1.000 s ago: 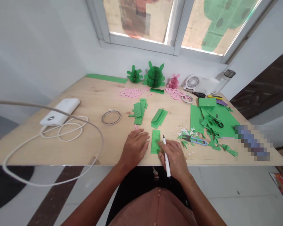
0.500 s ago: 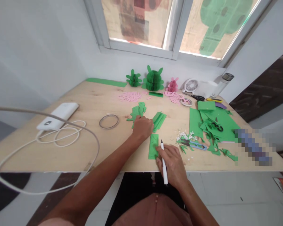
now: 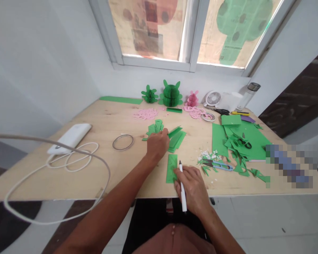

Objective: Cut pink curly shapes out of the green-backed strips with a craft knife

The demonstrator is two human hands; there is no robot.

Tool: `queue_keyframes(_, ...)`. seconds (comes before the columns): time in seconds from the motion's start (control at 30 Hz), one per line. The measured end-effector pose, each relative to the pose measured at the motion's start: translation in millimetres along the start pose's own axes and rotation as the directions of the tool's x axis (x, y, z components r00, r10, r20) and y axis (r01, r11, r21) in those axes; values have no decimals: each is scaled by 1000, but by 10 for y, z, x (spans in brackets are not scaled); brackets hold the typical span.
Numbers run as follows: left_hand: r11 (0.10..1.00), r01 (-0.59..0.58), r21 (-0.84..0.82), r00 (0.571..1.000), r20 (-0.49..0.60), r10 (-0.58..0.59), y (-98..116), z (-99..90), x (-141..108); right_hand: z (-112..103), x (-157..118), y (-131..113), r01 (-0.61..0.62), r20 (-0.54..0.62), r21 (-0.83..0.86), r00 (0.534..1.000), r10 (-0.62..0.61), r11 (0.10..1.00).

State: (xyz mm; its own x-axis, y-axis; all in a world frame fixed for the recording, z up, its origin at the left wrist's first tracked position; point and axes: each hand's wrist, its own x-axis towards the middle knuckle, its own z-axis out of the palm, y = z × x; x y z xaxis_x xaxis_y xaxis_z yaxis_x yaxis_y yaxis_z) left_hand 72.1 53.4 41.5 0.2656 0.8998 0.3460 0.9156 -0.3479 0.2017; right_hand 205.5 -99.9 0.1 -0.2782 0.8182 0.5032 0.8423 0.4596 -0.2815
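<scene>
My right hand (image 3: 193, 188) holds a white pen (image 3: 182, 188) with its tip up, resting on the near end of a green paper strip (image 3: 171, 165) that lies at the table's front edge. My left hand (image 3: 157, 144) reaches forward over the wooden table (image 3: 103, 158) and pinches the top piece of a stack of folded green paper strips (image 3: 177, 137), lifting its near end. A pile of cut green shapes (image 3: 154, 127) lies just behind that hand.
A tape ring (image 3: 123, 141), a white power bank (image 3: 70, 137) with a coiled cable (image 3: 69, 157) at left. Blue snips (image 3: 218, 164), green sheets and scraps (image 3: 237, 139), black scissors (image 3: 243, 144) at right. Paper cactus models (image 3: 171, 94), pink cut-outs (image 3: 145, 113), a small fan (image 3: 212, 97) and bottle (image 3: 250, 91) at the back.
My left hand left the strip near the table edge, reached forward and took hold of a piece on the green stack. The right hand with the pen stayed in place.
</scene>
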Motion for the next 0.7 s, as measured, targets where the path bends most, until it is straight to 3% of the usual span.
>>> queue_keyframes(0.2, 990, 79, -113, 995, -58, -86, -42, -130, -107, 2, -6, -3, -15, 2, -19, 1000, 15, 1000)
queue_keyframes(0.4, 939, 120, -322, 978, -125, -168, -94, -252, -457, -11, -5, 14, -1, -8, -4, 1000, 1, 1000)
queue_keyframes(0.53, 890, 110, -442, 963, -173, -205, -68, -288, -699, -30, -23, 38, -14, -112, 56, 993, 21, 998)
queue_keyframes(0.6, 870, 86, -485, 957, -202, -207, -23, -313, -805, -51, -18, 25, -67, -183, 105, 979, 86, 992)
queue_keyframes(0.7, 828, -29, -560, 930, -319, -183, 82, -335, -966, -98, 44, -57, -238, -214, 295, 928, 307, 925)
